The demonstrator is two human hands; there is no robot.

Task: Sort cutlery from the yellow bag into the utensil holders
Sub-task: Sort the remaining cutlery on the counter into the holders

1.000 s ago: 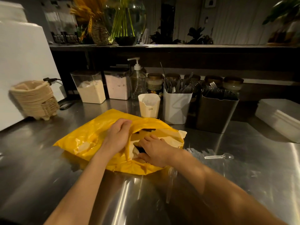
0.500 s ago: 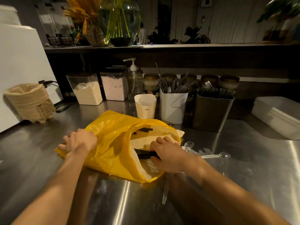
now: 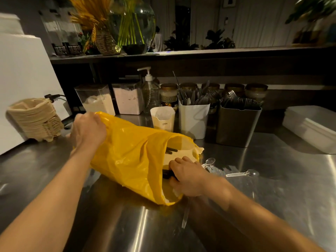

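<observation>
A left hand (image 3: pixel 89 130) grips the raised end of a yellow bag (image 3: pixel 131 160) on a steel counter (image 3: pixel 281 193). The right hand (image 3: pixel 189 177) clasps black cutlery (image 3: pixel 166 175) at the bag's mouth.

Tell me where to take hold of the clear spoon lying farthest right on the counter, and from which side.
Probably best to pinch the clear spoon across its thin handle, coming from above. It lies flat on the steel counter, bowl to the right and handle pointing toward the yellow bag, with bare steel beside the handle's middle.
</observation>
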